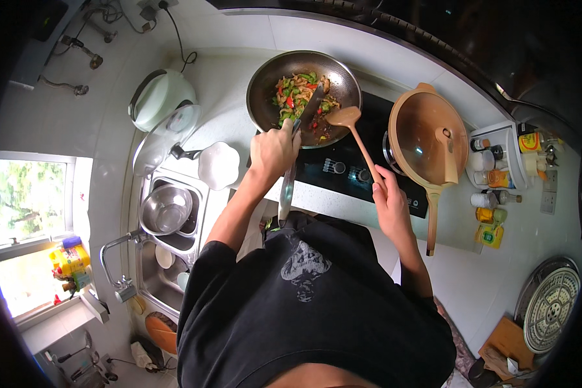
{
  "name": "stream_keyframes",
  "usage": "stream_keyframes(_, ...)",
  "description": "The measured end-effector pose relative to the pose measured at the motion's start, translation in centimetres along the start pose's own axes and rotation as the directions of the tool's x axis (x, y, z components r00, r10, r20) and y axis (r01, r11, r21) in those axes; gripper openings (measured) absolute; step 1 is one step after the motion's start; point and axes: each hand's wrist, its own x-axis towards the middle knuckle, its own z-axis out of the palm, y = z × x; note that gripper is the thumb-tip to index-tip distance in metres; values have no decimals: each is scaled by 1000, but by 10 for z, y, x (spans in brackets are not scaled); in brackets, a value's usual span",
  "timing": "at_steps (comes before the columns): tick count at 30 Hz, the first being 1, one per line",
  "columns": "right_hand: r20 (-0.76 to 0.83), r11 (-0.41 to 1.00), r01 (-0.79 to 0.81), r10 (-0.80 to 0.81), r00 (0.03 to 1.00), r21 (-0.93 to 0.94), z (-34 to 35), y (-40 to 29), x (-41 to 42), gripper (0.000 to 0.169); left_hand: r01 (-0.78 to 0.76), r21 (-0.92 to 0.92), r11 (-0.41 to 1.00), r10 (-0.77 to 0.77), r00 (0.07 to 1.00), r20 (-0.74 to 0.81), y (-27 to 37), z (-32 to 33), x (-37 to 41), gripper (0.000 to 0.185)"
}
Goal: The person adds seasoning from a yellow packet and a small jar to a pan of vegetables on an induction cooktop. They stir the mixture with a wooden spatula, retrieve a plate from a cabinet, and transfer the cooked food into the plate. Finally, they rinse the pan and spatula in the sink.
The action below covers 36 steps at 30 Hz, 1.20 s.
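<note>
A dark wok (262, 92) holds sliced meat with green and red peppers (291, 99). Its metal handle (286, 194) points towards me and passes by my left hand (274, 150), which is closed around a dark narrow-bladed utensil (312, 107). That blade reaches over the food; its exact kind is not clear. From the right, my right hand (390, 199) grips the handle of a brown spatula (345, 116), whose head lies over the wok's near right side. Whether the left hand also touches the wok handle cannot be told.
A lidded brown pan (429, 136) stands right of the wok on the black cooktop (315, 167). Bottles fill a white rack (516, 157) farther right. At left are a glass lid (165, 140), a white scalloped bowl (218, 166) and a double sink (199, 208) holding a steel bowl (166, 210).
</note>
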Motion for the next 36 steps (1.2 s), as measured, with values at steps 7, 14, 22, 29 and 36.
stream_keyframes(7, -22, 981, 177, -179, 984, -77, 7, 3, 19, 35, 76, 0, 997, -76, 995, -61, -9, -8, -11, 27)
stream_keyframes(14, 126, 901, 233, -200, 972, -366, 24, 4, 60, 36, 358, -237, 903, -417, 863, -285, -68, -22, -88, 31)
stream_keyframes(22, 107, 962, 75, -48, 993, -263, -1, -49, 32, 32, 477, -620, 623, -766, 532, -361, -143, -8, -264, 24)
stream_keyframes(29, 167, 938, 26, 35, 985, -346, 24, -74, 40, 31, 621, -671, 405, -914, 299, -275, -187, 9, -398, 31)
stream_keyframes(36, 174, 927, 152, -96, 980, -344, 41, -84, 43, 31, 695, -660, 286, -957, 183, -223, -236, -2, -474, 45)
